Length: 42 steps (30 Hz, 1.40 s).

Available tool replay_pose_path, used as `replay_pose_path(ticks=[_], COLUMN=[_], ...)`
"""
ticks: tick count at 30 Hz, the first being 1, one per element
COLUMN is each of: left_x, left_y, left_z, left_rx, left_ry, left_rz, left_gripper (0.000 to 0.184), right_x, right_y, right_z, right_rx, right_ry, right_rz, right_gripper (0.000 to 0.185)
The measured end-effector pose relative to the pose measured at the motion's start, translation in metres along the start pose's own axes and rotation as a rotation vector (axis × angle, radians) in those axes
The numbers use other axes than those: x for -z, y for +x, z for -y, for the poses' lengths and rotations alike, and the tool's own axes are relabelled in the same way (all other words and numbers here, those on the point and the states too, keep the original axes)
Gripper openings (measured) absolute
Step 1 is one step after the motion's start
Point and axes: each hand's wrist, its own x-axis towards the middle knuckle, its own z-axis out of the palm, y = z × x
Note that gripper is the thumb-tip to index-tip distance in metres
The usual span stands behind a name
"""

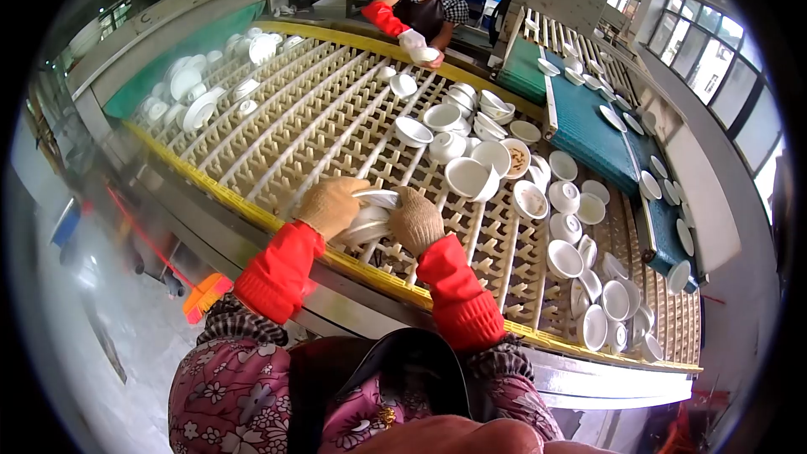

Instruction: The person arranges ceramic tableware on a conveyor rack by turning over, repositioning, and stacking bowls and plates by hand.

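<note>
Both hands wear tan gloves with red sleeves, near the yellow front edge of a pegged rack conveyor (290, 139). My left hand (329, 206) is closed on the left side of some white bowls (366, 225). From the right, my right hand (416, 220) grips the same bowls, its fingers wrapped at their rim. The bowls are tilted between the two gloves, just above the pegs; how many they are cannot be made out. Behind and to the right, many white bowls (467, 178) lie loosely on the pegs, some upright, some tipped.
Across the rack a co-worker (430, 0) holds a white bowl (423, 55). More dishes (187, 82) stand at the far left by a green curtain (176, 59). A teal belt (588, 130) carries bowls at the right. An orange broom (204, 296) leans at the left.
</note>
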Motion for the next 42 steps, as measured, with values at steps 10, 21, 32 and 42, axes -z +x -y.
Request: replay_pose_path(ticks=[10, 21, 32, 42], left_x=[0.03, 0.032, -0.03, -0.038], left_y=[0.035, 0.033, 0.032, 0.012], left_z=[0.1, 0.072, 0.031, 0.002], left_rx=[0.606, 0.172, 0.036, -0.349], left_ry=[-0.363, -0.204, -0.3, -0.048], left_rz=[0.021, 0.04, 0.18, 0.427], left_gripper=[0.025, 0.024, 0.069, 0.085], right_x=[-0.01, 0.01, 0.18, 0.129], right_y=[-0.021, -0.037, -0.178, -0.552], right_z=[0.008, -0.026, -0.052, -0.167], right_rx=[0.228, -0.066, 0.107, -0.783], right_ry=[-0.418, 1.043, -0.581, -1.103], right_rz=[0.25, 0.066, -0.947, -1.301], right_gripper=[0.023, 0.03, 0.069, 0.036])
